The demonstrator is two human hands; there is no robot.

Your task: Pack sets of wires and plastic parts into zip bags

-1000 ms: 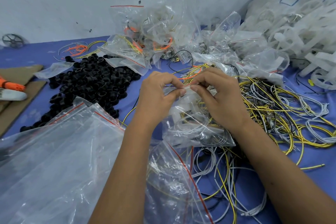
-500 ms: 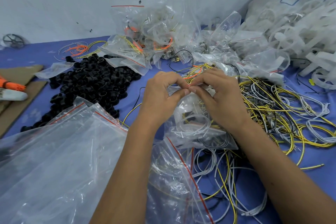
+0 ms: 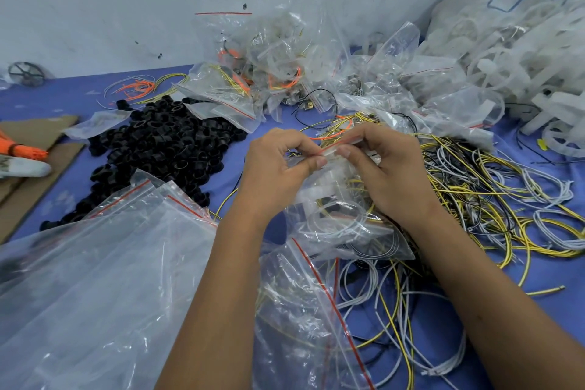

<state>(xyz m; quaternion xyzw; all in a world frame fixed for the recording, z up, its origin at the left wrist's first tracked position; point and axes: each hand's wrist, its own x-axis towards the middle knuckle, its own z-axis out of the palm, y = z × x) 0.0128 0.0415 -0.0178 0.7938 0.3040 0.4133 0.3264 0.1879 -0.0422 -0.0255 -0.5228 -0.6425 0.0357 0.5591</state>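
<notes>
A small clear zip bag (image 3: 342, 218) with coiled white, black and yellow wires and a pale plastic part inside hangs between my hands above the blue table. My left hand (image 3: 278, 171) pinches the red-lined zip strip at its left end. My right hand (image 3: 386, 168) pinches the same strip just to the right, thumb and fingertips pressed on the seal. The two hands almost touch. A heap of loose yellow, white and black wires (image 3: 493, 199) lies under and right of my right hand.
A pile of black plastic rings (image 3: 161, 146) lies left of my hands. Empty zip bags (image 3: 104, 279) cover the near left. Filled bags (image 3: 269, 73) are stacked at the back, white plastic parts (image 3: 522, 57) at the far right. Cardboard (image 3: 34, 161) sits at the left edge.
Both hands rose slightly with the bag. The fingertips, pressed together at one spot before, now sit a little apart along the zip strip, whose red line shows between them.
</notes>
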